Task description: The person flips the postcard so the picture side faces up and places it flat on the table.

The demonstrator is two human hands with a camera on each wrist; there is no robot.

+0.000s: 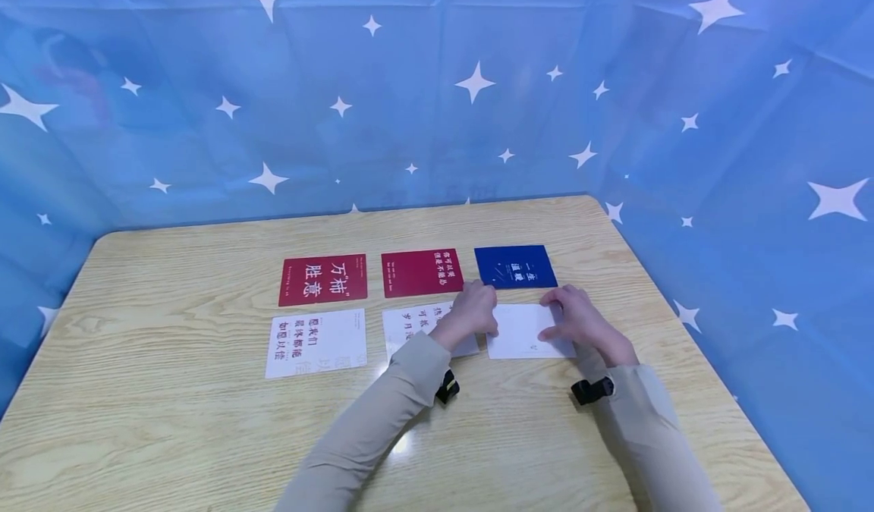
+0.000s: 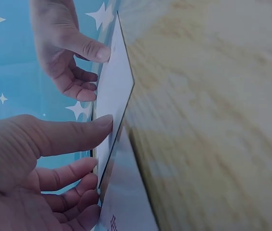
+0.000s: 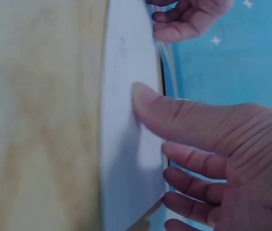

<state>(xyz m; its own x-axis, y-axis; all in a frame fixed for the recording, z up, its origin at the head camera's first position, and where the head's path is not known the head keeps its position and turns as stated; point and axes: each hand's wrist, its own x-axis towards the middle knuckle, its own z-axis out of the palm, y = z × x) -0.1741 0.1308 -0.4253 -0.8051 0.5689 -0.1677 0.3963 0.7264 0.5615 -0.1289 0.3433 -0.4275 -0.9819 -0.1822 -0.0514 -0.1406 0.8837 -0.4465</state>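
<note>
At the right end of the nearer row lies a white card, with both hands on it. My left hand holds its left end, the thumb on the white face and the curled fingers at the far edge. The right hand spans the right end. Its thumb presses on the face while the other fingertips meet the far edge. A blue card with white writing sits just beyond. Partly hidden under the left forearm is another white card with dark writing.
A red card and a darker red card continue the far row leftward. Below the first, a white card with red writing lies on the wooden table. A blue star-patterned cloth hangs behind.
</note>
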